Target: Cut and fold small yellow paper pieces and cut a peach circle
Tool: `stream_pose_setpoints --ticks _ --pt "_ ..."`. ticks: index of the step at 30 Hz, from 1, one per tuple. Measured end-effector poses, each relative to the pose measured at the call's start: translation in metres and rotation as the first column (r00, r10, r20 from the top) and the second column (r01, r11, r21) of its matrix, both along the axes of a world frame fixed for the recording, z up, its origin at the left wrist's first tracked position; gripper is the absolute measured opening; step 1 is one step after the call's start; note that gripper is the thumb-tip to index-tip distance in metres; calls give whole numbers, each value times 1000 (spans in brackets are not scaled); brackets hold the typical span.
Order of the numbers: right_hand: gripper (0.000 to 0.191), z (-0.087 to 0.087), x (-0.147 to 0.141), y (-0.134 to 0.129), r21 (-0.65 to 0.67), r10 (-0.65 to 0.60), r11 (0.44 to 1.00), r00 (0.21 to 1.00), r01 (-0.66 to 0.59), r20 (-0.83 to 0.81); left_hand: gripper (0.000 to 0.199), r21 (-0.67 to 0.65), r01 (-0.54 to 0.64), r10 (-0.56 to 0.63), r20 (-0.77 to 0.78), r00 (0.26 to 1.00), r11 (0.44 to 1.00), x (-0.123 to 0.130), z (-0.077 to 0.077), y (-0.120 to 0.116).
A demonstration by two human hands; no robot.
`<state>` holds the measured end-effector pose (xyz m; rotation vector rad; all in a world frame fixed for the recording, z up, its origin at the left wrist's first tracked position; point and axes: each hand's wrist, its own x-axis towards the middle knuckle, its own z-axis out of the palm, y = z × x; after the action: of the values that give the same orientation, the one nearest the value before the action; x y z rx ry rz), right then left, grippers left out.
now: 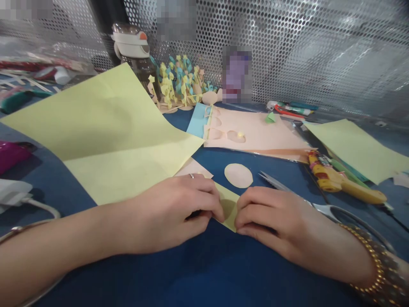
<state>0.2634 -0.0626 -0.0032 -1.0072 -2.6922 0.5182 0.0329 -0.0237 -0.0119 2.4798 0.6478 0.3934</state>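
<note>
Both hands grip one narrow piece of yellow paper [228, 207] at the middle of the blue table. My left hand [179, 209], a ring on one finger, has its fingers curled on the strip's left part. At the strip's right end my right hand [268, 213] pinches it between thumb and fingertips. A large yellow sheet [121, 128] spreads behind my left hand, partly curled up. Just beyond the hands lies a pale paper oval [238, 175]. Scissors [277, 183] lie partly under my right forearm, blades pointing away. The strip's left end is hidden by my left hand.
Pink sheets [255, 125] with cut-outs lie further back. A yellow glue gun [348, 183] and more yellow paper [358, 145] are at right. Small paper stars on curled stems [182, 83] stand near a bottle [131, 47]. A white plug [14, 194] is at left.
</note>
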Motion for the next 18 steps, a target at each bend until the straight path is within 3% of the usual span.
stream_pose_setpoints --ticks 6,18 --pt "24 1 4 1 138 77 987 997 -80 30 27 5 -2 2 -10 1000 1000 -1 2 0" --pt "15 0 3 3 85 66 994 997 -69 30 20 43 -59 57 47 997 997 4 -2 -6"
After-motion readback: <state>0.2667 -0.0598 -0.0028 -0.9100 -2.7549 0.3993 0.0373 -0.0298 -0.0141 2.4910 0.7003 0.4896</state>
